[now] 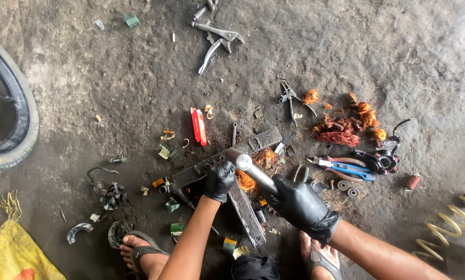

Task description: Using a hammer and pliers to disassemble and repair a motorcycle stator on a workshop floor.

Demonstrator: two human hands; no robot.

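My right hand (302, 206), in a black glove, grips the handle of a steel hammer (245, 163) whose head hovers over a perforated metal bar (258, 141) lying on the ground. My left hand (219, 179), also in a black glove, presses down on something small on that bar, beside a clump of orange copper wire (247, 181); what it pinches is hidden. A second perforated bar (247, 213) runs toward me between my arms.
Locking pliers (215, 39) lie far up the floor. Small cutters (291, 98), a copper wire heap (341, 132), blue and red pliers (341, 168) sit right. A red packet (199, 126), a tyre (12, 109) left, a yellow sack (15, 254), my sandalled feet (139, 249).
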